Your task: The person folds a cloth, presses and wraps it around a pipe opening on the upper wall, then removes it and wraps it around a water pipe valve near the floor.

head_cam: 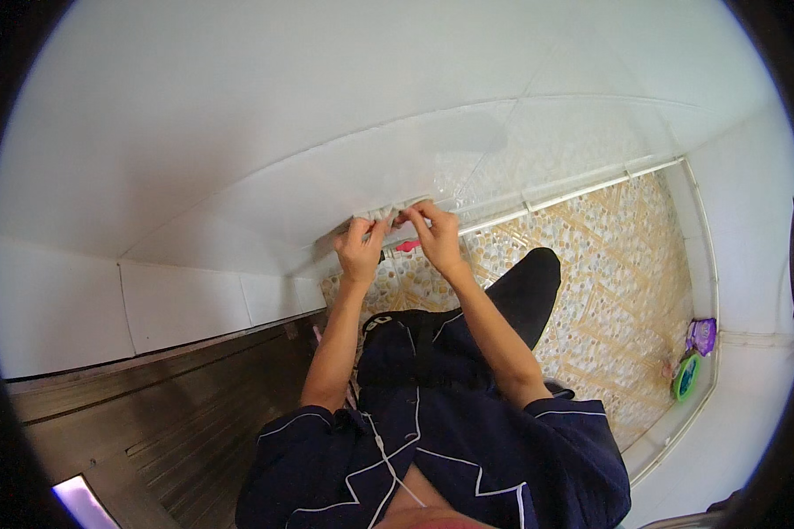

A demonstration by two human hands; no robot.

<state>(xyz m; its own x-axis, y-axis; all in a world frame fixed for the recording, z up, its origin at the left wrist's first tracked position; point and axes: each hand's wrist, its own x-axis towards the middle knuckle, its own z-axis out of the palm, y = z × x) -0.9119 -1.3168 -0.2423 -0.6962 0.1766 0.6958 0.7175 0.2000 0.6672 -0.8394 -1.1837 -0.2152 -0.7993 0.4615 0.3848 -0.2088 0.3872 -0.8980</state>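
At the white wall in front of me, my left hand [358,252] and my right hand [439,237] are raised close together. Both have thumb and fingers pinched on a small pale grey item [385,213] against or just before the wall. Its kind is hard to tell, since the fingers cover part of it. Just below the hands, a bright pink object [407,246] shows between my wrists, too small to name.
A metal counter with a ridged drainboard [218,423] runs along my left. Patterned tile floor [609,278] lies below and to the right. Near the right wall are a green basin [687,378] and a purple packet [702,336]. A pale pipe [569,196] follows the wall's foot.
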